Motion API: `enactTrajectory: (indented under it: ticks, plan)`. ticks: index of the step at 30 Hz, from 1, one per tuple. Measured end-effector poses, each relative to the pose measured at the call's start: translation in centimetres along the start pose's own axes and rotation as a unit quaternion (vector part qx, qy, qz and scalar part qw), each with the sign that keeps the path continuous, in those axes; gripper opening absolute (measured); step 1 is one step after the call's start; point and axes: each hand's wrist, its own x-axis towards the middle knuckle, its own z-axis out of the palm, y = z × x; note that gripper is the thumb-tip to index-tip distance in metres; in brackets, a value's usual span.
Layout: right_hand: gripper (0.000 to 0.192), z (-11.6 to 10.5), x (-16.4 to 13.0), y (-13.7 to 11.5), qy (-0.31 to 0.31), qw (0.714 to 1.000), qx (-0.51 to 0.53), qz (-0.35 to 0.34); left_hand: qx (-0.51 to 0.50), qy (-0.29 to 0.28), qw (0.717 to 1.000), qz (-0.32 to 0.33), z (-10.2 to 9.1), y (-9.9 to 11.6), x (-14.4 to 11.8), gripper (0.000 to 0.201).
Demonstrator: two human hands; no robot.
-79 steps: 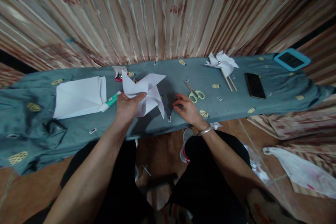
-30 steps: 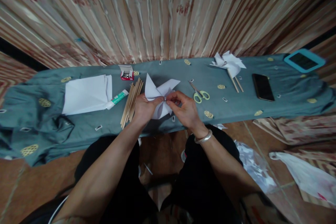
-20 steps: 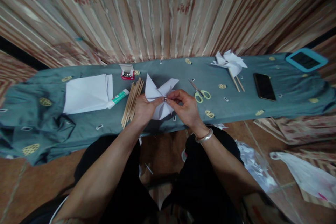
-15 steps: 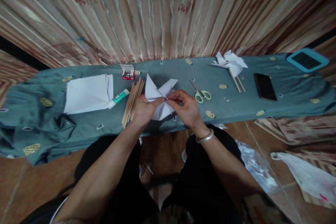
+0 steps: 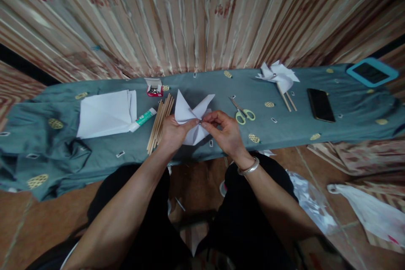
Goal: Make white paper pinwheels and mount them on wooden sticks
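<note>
A white paper pinwheel (image 5: pixel 194 112) is held between my two hands over the front of the cloth-covered table. My left hand (image 5: pixel 175 132) grips it from the left, thumb pressed near its centre. At that centre sits a small shiny metal pin (image 5: pixel 200 122), and my right hand (image 5: pixel 225 132) pinches there with thumb and forefinger. Part of the pin is hidden by the fingertips. Just beyond my left hand lies a bundle of thin wooden sticks (image 5: pixel 160 120). Scissors with pale green handles (image 5: pixel 244 116) rest to the right of my right hand.
On the left lie stacked white paper (image 5: pixel 103 113) and a glue stick (image 5: pixel 144 119); behind is an opened red box of metal pins (image 5: pixel 154 88). Rightward are finished-looking pinwheels on sticks (image 5: pixel 278 76), a phone (image 5: pixel 320 104) and a blue-framed device (image 5: pixel 371 72). A curtain (image 5: pixel 202 17) hangs behind the table.
Both hands stay at the pinwheel's centre with the same grip. The fingertips have shifted only slightly around the pin, and the view has moved a little.
</note>
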Motion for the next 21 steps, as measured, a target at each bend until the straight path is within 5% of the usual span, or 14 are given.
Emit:
enactTrajectory:
  ticks: [11,21]
  plan:
    - [0.006,-0.26,-0.47,-0.05,-0.016,0.994,-0.097,-0.045,0.015,-0.011,0.999,0.026,-0.16,-0.01,-0.07,0.025]
    - [0.006,-0.35,-0.32,-0.09,-0.05,0.995,-0.075,-0.04,0.028,0.004,0.998,0.06,-0.32,-0.32,0.11,0.026]
